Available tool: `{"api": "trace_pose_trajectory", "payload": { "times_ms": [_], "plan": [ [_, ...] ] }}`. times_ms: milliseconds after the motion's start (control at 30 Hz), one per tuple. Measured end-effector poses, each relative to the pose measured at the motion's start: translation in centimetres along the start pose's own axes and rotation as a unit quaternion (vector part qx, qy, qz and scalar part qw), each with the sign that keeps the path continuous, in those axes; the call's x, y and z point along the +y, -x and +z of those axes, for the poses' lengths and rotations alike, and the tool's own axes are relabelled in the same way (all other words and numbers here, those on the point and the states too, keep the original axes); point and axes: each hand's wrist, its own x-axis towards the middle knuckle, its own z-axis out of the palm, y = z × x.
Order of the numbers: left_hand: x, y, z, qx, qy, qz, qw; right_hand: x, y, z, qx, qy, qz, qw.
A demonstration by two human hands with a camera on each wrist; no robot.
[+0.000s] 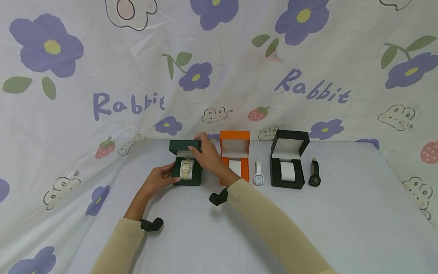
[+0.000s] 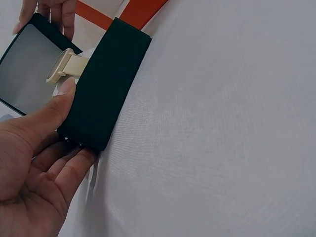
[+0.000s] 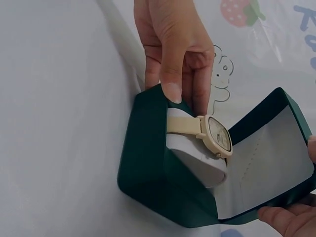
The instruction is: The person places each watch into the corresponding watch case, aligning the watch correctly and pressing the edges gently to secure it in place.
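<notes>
- A person's left hand (image 1: pixel 159 180) grasps the left side of a dark green watch box (image 2: pixel 111 89), its thumb over the top edge and its fingers along the outer wall.
- The right hand (image 1: pixel 209 155) has its grip on the right end of the box's raised green lid (image 1: pixel 179 146), pinching it with the thumb at the front and fingers behind.
- The green watch box sits on the white-covered tabletop (image 1: pixel 205 243), leftmost in a row of three boxes, its lid standing open on a pale lining.
- Inside, a cream wristwatch (image 1: pixel 186 168) with a rounded-square case wraps around a white cushion (image 3: pixel 195 165), its dial facing up.
- Just right of it stands an open orange watch box (image 1: pixel 244 171) holding a white cushion; the right forearm crosses in front of its lower part.
- Next comes a white wristwatch (image 1: pixel 258 173), laid out lengthwise on the tabletop between the orange box and an open black watch box (image 1: pixel 275 177), which also holds a white cushion.
- A black wristwatch (image 1: pixel 314 175) lies right of the black box, at the end of the row.
- Behind hangs a white sheet (image 1: pixel 229 45) printed with purple flowers, strawberries and the word "Rabbit".
- Both arms wear cream sleeves (image 1: pixel 273 220) and small black wrist cameras (image 1: pixel 152 224).
</notes>
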Motion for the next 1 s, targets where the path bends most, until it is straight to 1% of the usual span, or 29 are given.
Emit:
{"api": "trace_pose_trajectory", "payload": {
  "times_ms": [100, 233, 333, 433, 533, 667, 800, 1000],
  "plan": [
    [-0.5, -0.3, 0.1, -0.003, 0.003, 0.002, 1.0000, 0.1, 0.1, 0.0, -0.002, 0.008, -0.011, 1.000],
    [-2.2, -1.3, 0.0, 0.000, 0.004, 0.009, 0.9999, 0.2, 0.1, 0.1, 0.007, 0.012, -0.032, 0.999],
    [-3.2, -1.9, -0.2, 0.004, 0.004, 0.019, 0.9998, 0.2, 0.3, 0.1, 0.018, 0.005, -0.036, 0.999],
    [-3.8, -2.1, -0.4, 0.005, 0.006, 0.023, 0.9997, 0.2, 0.6, 0.3, 0.019, -0.001, -0.033, 0.999],
    [-4.0, -2.1, -0.5, 0.009, 0.005, 0.023, 0.9997, 0.2, 1.0, 0.5, 0.017, -0.008, -0.034, 0.999],
    [-3.9, -2.0, -0.4, 0.013, 0.004, 0.023, 0.9996, 0.4, 1.3, 0.7, 0.026, -0.007, -0.044, 0.999],
    [-4.0, -2.0, -0.4, 0.011, 0.003, 0.023, 0.9997, 0.4, 1.7, 0.9, 0.027, -0.004, -0.047, 0.999],
    [-4.1, -2.1, -0.4, 0.010, 0.004, 0.025, 0.9996, 0.5, 2.1, 1.2, 0.029, -0.016, -0.049, 0.998]
  ]
}}
